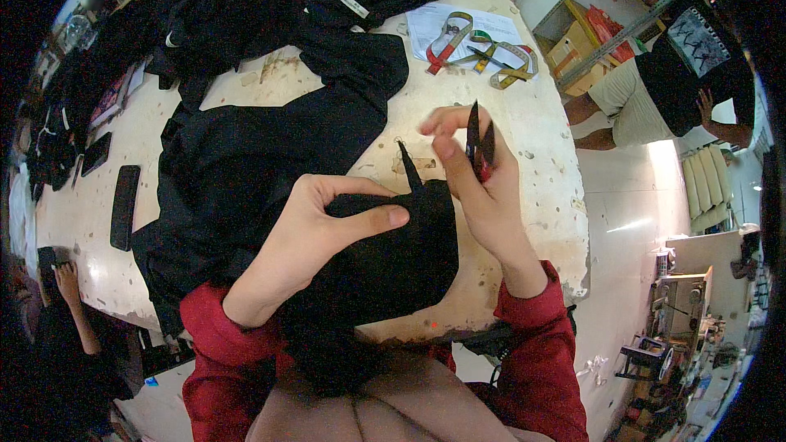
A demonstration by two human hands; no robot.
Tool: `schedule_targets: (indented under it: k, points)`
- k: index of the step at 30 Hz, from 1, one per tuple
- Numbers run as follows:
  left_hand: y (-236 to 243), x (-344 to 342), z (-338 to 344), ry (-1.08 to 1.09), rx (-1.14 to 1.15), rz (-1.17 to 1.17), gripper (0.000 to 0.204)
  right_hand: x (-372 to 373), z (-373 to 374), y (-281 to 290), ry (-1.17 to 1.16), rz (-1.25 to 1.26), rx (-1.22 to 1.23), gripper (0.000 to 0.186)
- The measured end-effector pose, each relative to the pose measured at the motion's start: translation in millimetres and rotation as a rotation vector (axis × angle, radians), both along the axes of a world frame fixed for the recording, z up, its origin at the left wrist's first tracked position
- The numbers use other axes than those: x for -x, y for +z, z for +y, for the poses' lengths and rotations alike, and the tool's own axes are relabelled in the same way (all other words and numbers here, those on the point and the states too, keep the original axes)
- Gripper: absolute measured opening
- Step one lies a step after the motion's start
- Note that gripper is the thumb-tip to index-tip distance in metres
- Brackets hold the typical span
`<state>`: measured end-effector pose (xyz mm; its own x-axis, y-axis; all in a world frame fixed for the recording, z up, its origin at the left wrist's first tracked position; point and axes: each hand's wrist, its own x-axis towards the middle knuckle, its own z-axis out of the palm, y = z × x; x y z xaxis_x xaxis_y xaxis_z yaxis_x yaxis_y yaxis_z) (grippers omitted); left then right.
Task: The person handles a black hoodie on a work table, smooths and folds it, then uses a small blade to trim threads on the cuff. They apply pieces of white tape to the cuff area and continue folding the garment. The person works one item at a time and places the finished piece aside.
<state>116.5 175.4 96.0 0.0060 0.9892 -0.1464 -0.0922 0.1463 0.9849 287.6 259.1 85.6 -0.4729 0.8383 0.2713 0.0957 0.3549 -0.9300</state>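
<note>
My left hand [319,225] pinches the edge of a black garment [393,270] between thumb and fingers, at the middle of the worktable near me. A narrow black fabric strip [410,170] sticks up from that edge, beside my thumb, with what look like fine threads at its tip. My right hand [483,172] is just right of the strip and apart from it. Tucked in its palm is a pair of dark thread snips [480,147], blades pointing up and away. The thumb and index finger of that hand are raised and slightly blurred.
More black garments [246,8] cover the table's far left. Tape measures [491,57] lie on paper [426,26] at the far right. Two dark phone-like objects [124,206] rest at left. One person [684,74] stands beyond the right edge; another person's hand [67,282] shows at lower left.
</note>
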Motion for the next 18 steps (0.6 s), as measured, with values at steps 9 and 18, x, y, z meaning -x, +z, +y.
schedule_targets:
  k: [9, 18]
  points:
    - [8, 10, -1, -0.069, 0.154, -0.157, 0.022, -16, -15, 21, 0.135, -0.136, 0.333, 0.017]
    - [-12, 12, 5, 0.000, -0.299, 0.062, 0.012, -14, -25, 26, 0.135, -0.012, 0.231, 0.013]
